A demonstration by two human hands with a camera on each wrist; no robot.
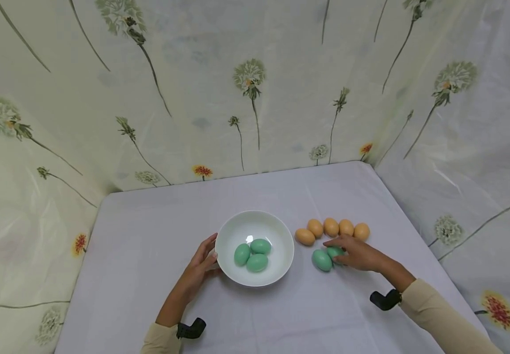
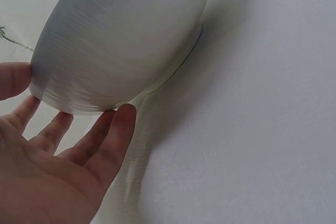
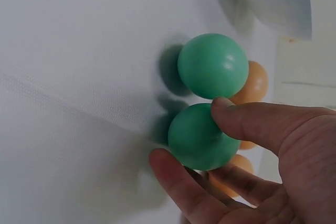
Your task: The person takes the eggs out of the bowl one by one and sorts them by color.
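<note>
Left hand (image 1: 198, 268) grips the side of the round glossy white bowl (image 1: 283, 255), three smooth green eggs (image 1: 257, 262) inside. Right hand (image 1: 360, 253) has thumb and fingers around a loose green egg (image 3: 195, 141) on the cloth-covered worktop (image 1: 149, 236), right of the bowl, second green egg (image 1: 322, 260) just beside it. Five smooth orange eggs (image 1: 331, 227) curve behind.
</note>
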